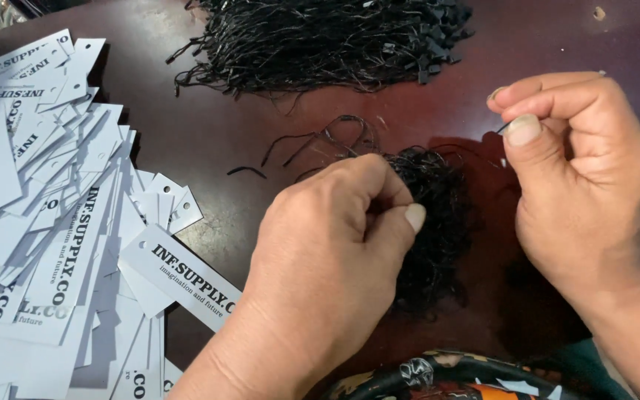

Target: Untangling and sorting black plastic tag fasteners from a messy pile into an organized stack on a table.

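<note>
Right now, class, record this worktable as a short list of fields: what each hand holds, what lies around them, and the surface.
left hand: left hand closed on a tangled bunch of black strings
right hand: right hand pinches one black string end between thumb and forefinger
far pile: large heap of black tag strings at the table's far edge
left side: pile of white paper hang tags with punched holes
surface: dark reddish-brown table

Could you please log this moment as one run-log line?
left hand: grips black string bundle | right hand: pinches single string end | white tags: piled left | table: dark
</note>
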